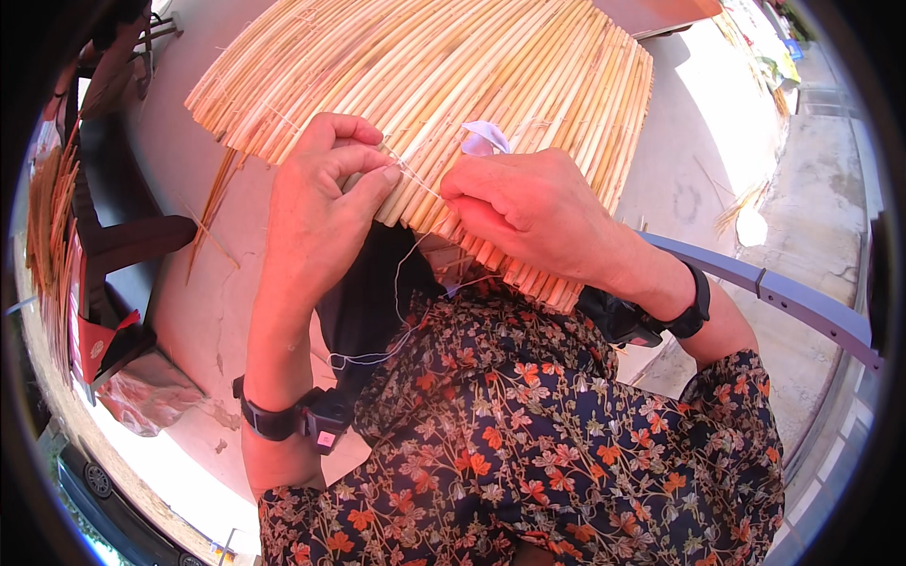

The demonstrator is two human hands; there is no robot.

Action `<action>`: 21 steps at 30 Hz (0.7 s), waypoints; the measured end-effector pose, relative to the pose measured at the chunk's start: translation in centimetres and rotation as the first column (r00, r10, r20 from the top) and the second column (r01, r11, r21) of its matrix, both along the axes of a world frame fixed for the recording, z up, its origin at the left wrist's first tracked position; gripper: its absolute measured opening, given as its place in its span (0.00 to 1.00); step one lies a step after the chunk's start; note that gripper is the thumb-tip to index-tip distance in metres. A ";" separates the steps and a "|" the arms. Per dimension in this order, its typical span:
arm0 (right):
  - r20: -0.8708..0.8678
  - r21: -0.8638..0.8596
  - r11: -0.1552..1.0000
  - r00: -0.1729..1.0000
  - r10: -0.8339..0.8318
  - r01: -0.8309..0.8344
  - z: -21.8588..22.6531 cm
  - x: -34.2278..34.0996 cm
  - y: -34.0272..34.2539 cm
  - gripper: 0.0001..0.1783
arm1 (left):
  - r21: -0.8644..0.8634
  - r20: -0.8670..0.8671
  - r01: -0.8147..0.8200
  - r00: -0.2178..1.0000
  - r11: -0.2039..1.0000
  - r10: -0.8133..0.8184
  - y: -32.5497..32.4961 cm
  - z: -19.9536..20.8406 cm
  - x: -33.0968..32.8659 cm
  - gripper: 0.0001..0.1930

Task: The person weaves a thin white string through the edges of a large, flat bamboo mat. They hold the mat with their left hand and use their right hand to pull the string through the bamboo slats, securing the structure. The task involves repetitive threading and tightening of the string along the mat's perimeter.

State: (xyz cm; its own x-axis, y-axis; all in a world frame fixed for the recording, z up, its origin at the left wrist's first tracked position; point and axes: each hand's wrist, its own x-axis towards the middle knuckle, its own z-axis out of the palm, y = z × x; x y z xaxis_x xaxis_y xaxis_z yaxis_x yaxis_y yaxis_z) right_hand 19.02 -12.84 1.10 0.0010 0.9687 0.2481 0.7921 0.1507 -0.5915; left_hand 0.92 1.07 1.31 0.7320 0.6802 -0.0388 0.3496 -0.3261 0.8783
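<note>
Across the upper middle of the head view, we see a mat of pale reeds, its slim stalks lying side by side and fanning away from the wearer, with its near edge above the lap. Near that edge a white thread stretches in a straight line between the two hands. The left hand is at the mat's near left part, its fingers bent and drawn in toward the thumb, with the thread at the fingertips. The right hand rests over the near edge, palm down, its fingers curled almost into a fist; the thread runs in at its left side, though we cannot tell exactly how the hidden fingertips grip it. Just beyond this hand, a lilac strip lies on the reeds. A loose thread hangs below the mat and loops over the lap, beside a floral shirt. We notice a black strapped device on the left wrist and a dark band on the right. To the left, we make out a black chair and an upright bundle of brown stalks; to the right, a curved grey bar passes beside the right forearm.
</note>
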 end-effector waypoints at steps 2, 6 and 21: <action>-0.051 -0.036 0.997 0.996 0.070 -0.072 0.1 0.1 0.5 0.04 | 0.005 0.000 -0.002 1.000 1.000 0.002 0.0 0.0 -0.1 0.10; -0.085 -0.008 0.993 0.990 0.114 -0.115 0.2 0.0 1.4 0.05 | 0.003 -0.018 0.010 1.000 1.000 -0.010 0.2 0.3 -0.1 0.10; -0.106 0.001 0.999 0.994 -0.035 0.036 -1.5 -0.6 4.9 0.06 | 0.022 -0.040 0.157 0.987 0.987 -0.156 0.7 1.5 -0.6 0.09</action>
